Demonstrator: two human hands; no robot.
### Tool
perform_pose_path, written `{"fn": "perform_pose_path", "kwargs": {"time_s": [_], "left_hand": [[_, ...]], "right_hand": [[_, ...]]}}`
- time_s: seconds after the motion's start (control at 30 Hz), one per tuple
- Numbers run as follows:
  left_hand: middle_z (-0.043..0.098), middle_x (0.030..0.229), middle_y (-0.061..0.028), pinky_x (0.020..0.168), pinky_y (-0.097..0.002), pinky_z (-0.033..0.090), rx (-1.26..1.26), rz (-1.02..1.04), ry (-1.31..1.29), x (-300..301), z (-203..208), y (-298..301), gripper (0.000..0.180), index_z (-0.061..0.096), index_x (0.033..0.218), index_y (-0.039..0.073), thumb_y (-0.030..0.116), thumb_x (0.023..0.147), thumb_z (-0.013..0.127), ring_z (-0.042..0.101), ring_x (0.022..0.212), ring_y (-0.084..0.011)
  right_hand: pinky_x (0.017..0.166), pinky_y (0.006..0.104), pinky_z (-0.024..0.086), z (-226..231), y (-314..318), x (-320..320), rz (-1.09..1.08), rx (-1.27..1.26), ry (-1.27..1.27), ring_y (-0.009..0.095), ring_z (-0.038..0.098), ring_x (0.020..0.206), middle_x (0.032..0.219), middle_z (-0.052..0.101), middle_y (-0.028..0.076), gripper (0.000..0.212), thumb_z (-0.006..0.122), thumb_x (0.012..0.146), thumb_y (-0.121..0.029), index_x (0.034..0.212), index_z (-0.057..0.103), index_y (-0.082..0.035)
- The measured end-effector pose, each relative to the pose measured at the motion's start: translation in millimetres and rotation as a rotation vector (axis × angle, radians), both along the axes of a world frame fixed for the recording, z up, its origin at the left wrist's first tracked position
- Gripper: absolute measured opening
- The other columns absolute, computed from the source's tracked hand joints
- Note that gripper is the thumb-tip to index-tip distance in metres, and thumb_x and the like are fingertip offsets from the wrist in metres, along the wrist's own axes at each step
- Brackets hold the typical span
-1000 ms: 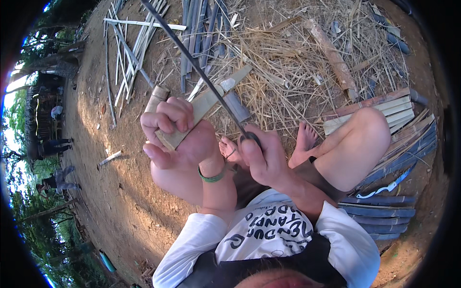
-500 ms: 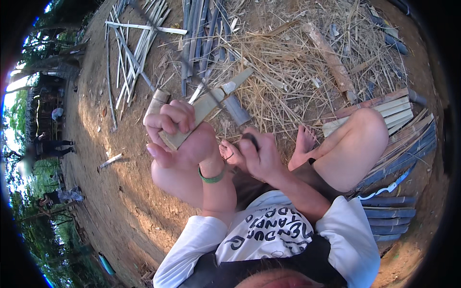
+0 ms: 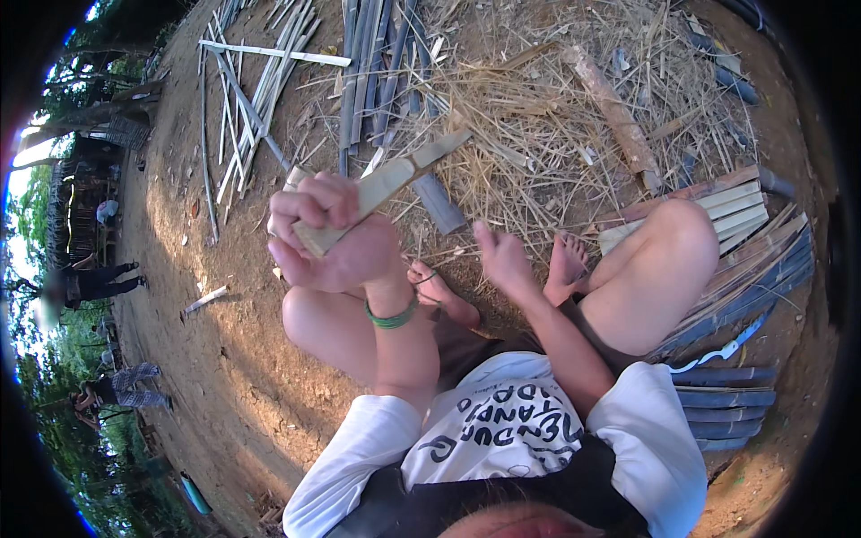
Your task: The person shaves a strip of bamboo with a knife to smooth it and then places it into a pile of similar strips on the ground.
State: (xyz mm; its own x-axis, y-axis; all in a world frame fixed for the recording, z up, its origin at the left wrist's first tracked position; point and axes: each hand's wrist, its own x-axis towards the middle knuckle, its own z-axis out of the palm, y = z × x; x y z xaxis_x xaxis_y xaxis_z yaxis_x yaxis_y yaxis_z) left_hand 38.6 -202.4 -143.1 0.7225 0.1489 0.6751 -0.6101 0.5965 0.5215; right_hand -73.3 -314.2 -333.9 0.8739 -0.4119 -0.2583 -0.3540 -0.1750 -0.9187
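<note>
A pale split-bamboo piece [image 3: 391, 179], narrowing to a tongue past a brownish notch, slants up and to the right. My left hand [image 3: 336, 229], with a green cord round its wrist, grips its wide lower end between curled fingers and palm. My right hand [image 3: 508, 262] is closed, to the right of the piece and apart from it, above my lap. The earlier frame shows a dark knife handle in this fist; its fingers hide the knife now, and no blade can be made out.
Bamboo shavings [image 3: 493, 108] cover the ground ahead. Dark bamboo lengths [image 3: 368, 72] and pale strips [image 3: 260, 99] lie far left, a bamboo pole [image 3: 614, 117] far right. Split bamboo [image 3: 735, 287] is stacked beside my right knee, near a blue-handled curved tool [image 3: 731, 348]. People stand at left.
My right hand has moved right and away from the bamboo piece. The dark blurred blade that crossed above it is out of sight. My left hand keeps its hold, barely shifted.
</note>
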Motion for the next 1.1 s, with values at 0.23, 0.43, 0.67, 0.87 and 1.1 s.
{"fn": "perform_pose_path", "kwargs": {"time_s": [0.23, 0.43, 0.67, 0.87, 1.1], "left_hand": [[0.038, 0.06, -0.0024, 0.055, -0.0259, 0.029, 0.054, -0.065, -0.031, -8.9, -7.8, -2.7, 0.048, 0.035, 0.077, 0.01, 0.053, 0.096, 0.047, 0.032, 0.056, -0.0124], [0.037, 0.06, -0.0028, 0.057, -0.0267, 0.029, 0.087, -0.107, -0.036, 3.4, -5.4, 2.8, 0.046, 0.035, 0.078, 0.01, 0.051, 0.096, 0.046, 0.032, 0.055, -0.0125], [0.036, 0.059, -0.0017, 0.053, -0.0263, 0.028, 0.047, -0.108, -0.025, 18.1, 0.4, 18.7, 0.039, 0.034, 0.076, 0.012, 0.044, 0.096, 0.041, 0.031, 0.054, -0.0117], [0.034, 0.058, -0.001, 0.052, -0.0262, 0.026, 0.054, -0.069, -0.004, 17.2, -1.1, 20.7, 0.037, 0.033, 0.074, 0.013, 0.042, 0.096, 0.04, 0.029, 0.053, -0.0116], [0.034, 0.058, -0.0008, 0.051, -0.0263, 0.026, 0.09, -0.085, -0.005, 13.2, 0.1, 15.9, 0.034, 0.032, 0.074, 0.012, 0.038, 0.095, 0.041, 0.028, 0.052, -0.0111]], "right_hand": [[0.048, 0.0355, 0.04, 10.7, 6.9, -7.1, 0.014, 0.188, -0.053, 0.021, 0.055, 0.048, 0.056, 0.052, 0.008, 0.052, 0.051, 0.101, -0.047, 0.076, 0.059, -0.003], [0.055, 0.0435, 0.047, 85.6, 14.2, -0.8, 0.254, 0.08, -0.395, 0.038, 0.064, 0.058, 0.06, 0.06, 0.019, 0.042, 0.058, 0.098, -0.035, 0.079, 0.063, 0.003], [0.057, 0.0432, 0.052, 99.8, 20.1, 5.0, 0.241, 0.041, -0.2, 0.038, 0.069, 0.064, 0.067, 0.067, 0.02, 0.044, 0.057, 0.098, -0.037, 0.081, 0.065, 0.003], [0.052, 0.0439, 0.044, 75.1, 17.0, 10.7, 0.176, 0.057, -0.187, 0.042, 0.061, 0.061, 0.063, 0.058, 0.024, 0.039, 0.052, 0.101, -0.032, 0.083, 0.062, 0.002], [0.055, 0.0464, 0.046, 56.8, 17.4, 12.3, 0.151, -0.029, -0.285, 0.045, 0.062, 0.064, 0.063, 0.058, 0.024, 0.045, 0.055, 0.099, -0.036, 0.078, 0.062, 0.002]]}}
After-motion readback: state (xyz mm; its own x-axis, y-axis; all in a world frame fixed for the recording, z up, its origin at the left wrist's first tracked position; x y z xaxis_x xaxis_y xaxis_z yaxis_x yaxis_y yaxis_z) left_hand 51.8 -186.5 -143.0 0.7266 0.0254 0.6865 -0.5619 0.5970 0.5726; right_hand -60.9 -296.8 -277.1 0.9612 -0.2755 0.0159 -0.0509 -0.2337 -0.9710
